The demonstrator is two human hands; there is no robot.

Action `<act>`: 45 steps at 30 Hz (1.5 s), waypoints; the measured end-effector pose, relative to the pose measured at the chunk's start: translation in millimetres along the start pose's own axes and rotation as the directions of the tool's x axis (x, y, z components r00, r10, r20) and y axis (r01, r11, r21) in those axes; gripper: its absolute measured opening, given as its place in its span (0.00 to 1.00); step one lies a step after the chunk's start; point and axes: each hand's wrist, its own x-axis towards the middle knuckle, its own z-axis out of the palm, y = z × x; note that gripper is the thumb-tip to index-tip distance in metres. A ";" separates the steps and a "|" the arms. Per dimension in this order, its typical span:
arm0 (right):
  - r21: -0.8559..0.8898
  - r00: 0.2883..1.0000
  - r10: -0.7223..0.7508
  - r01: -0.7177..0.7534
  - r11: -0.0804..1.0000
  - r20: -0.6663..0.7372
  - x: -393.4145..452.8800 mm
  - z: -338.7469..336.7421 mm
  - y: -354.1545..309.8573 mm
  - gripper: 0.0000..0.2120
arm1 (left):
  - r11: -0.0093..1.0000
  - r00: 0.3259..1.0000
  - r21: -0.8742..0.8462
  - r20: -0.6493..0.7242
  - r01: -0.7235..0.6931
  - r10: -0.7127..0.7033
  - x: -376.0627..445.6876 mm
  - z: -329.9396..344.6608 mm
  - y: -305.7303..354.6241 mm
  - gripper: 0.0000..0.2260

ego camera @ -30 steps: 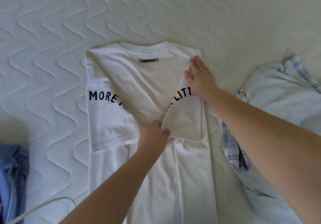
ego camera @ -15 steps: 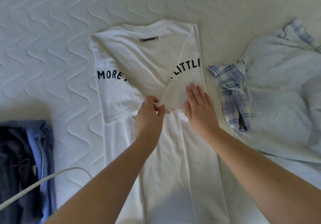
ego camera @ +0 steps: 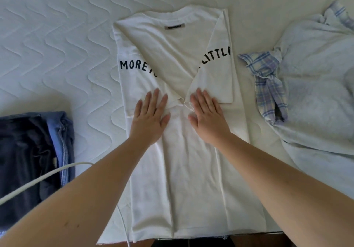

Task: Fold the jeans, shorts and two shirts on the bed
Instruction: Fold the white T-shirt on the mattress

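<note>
Lengthwise, white T-shirt (ego camera: 183,170), collar away.

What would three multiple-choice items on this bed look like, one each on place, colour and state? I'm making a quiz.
1. Where does the plaid shirt lie?
A) right of the white T-shirt
B) left of it
C) on it

2. What colour is the T-shirt's lettering?
A) red
B) dark
C) green

3. How is the left hand?
A) clenched
B) flat on the T-shirt
C) lifted away

A: it lies past the T-shirt's right edge. B: MORE reads dark. B: straight fingers rest on the cloth.
</note>
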 end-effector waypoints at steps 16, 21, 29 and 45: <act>0.150 0.941 0.339 -0.333 0.931 -0.019 -164.0 29.6 -44.6 0.31 | 0.992 0.991 -0.099 0.112 0.083 -0.072 -182.9 29.4 62.0 0.30; 0.142 0.938 0.318 -0.337 0.931 0.141 -221.7 34.2 -58.2 0.31 | 0.998 0.969 -0.070 0.245 -0.009 0.026 -226.3 28.4 68.3 0.31; 0.362 0.992 0.043 -0.082 0.928 0.115 -275.6 12.4 -57.0 0.21 | 0.886 0.910 -0.425 0.266 -0.187 0.319 -293.6 19.5 63.7 0.26; 0.612 0.634 0.677 -0.717 0.333 0.374 -291.6 8.1 27.8 0.14 | 0.420 0.697 -0.559 0.521 0.715 -0.493 -288.7 -4.2 21.9 0.08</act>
